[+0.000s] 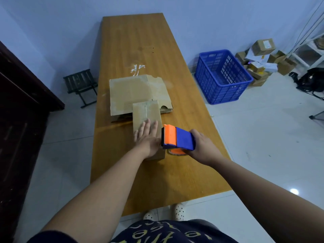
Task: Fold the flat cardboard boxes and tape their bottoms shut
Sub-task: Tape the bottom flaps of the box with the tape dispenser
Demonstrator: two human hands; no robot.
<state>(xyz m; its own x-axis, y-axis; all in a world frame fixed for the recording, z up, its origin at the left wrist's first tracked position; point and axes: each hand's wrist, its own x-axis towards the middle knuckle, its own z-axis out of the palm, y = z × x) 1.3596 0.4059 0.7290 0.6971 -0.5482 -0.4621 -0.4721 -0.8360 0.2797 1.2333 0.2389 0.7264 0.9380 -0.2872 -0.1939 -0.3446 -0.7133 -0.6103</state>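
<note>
The folded box (152,109) is sitting bottom-up near the middle of the wooden table (140,41), its far end overlapping the stack of flat cardboard (133,92) behind it. The left hand (148,135) is lying open on the box's near half, fingers straight and pressing the flaps down. The right hand (203,148) is gripping the orange-and-blue tape dispenser (177,138), fingers curled round its handle, and is holding its toothed edge just beside the box's right side, close to the left hand's wrist.

The step in hand appears to be taping the centre seam (145,111) (whether a strip is already lying along it is hard to tell, since the surface is only showing a pale line). To do it well, the flat palm should be pinning both flaps level so the seam is meeting without a gap. The dispenser should be starting slightly over one end wall and travelling straight along that line. The pressing hand will need to be shifting out of the path as the tape comes.
</note>
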